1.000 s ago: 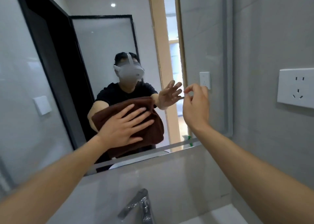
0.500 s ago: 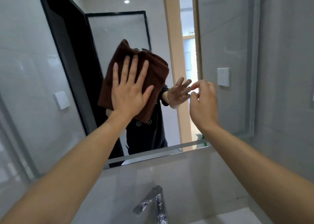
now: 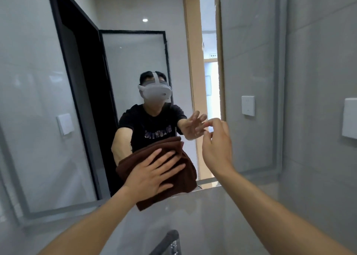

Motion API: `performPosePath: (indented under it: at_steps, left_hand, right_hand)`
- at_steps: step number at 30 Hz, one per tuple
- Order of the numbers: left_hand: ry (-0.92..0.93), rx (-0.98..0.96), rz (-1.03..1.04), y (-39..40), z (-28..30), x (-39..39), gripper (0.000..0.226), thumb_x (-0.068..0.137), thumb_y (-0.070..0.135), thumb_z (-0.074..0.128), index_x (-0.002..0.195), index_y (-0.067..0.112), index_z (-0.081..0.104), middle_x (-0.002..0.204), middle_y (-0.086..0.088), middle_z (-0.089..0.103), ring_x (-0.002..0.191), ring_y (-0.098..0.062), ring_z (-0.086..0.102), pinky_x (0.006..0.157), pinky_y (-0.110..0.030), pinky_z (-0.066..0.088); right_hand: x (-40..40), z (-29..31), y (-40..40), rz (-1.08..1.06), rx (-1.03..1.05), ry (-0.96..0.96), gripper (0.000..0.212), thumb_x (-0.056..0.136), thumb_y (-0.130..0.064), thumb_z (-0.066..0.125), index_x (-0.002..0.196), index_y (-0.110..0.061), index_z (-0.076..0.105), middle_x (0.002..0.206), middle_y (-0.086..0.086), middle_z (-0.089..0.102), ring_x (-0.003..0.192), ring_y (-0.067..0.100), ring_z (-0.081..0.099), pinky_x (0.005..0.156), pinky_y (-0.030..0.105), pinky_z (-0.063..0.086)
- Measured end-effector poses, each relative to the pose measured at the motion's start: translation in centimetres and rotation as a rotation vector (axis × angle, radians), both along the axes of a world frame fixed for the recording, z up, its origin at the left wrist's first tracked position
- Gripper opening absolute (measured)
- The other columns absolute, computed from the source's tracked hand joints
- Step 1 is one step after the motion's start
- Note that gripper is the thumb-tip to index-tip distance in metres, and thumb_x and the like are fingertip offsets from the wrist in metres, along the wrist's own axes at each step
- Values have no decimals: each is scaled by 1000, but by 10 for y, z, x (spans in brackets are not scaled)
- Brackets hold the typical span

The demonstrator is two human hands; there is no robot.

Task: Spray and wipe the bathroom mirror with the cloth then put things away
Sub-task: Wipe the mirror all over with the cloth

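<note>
A person's left hand [image 3: 152, 174], fingers straight and spread wide, pressed a folded brown cloth [image 3: 173, 179] flat against the lower edge of the bathroom mirror [image 3: 135, 61]. The cloth, thick and soft with a towel-like nap, bunched into ridges along its top, and one corner hung past the mirror's bottom rim onto the glossy grey tile wall [image 3: 318, 80] below. The right hand [image 3: 216, 148] was raised just beside the glass to the right of the cloth, its fingers loosely curled and holding nothing, the fingertips close to their own reflection. A flat white rectangular outlet plate [image 3: 349, 118] sat on the wall at right. The curved top of a shiny metal faucet [image 3: 171, 239] showed at the bottom edge.
</note>
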State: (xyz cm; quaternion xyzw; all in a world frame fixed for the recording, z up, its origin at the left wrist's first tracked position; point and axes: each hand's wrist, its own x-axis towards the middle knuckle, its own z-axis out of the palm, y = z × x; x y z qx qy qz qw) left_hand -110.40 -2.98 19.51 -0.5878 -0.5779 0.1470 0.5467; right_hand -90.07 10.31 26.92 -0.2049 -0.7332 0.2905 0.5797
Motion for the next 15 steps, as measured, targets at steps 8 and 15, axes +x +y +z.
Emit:
performPosePath:
  at_steps: [8, 15]
  left_hand:
    - [-99, 450, 42, 57, 219, 45, 70, 99, 62, 26, 160, 29, 13, 166, -7, 20, 154, -27, 13, 124, -52, 10]
    - [-361, 804, 75, 139, 328, 97, 73, 97, 62, 22, 159, 23, 18, 165, -12, 19, 154, -31, 13, 124, -55, 9]
  right_hand:
    - [21, 41, 22, -82, 56, 20, 19, 99, -8, 47, 104, -27, 49, 112, -9, 44, 85, 7, 56, 72, 26, 45]
    - [58, 68, 63, -159, 88, 30, 18, 102, -14, 48, 108, -31, 48, 113, -12, 42, 76, 3, 54, 67, 21, 46]
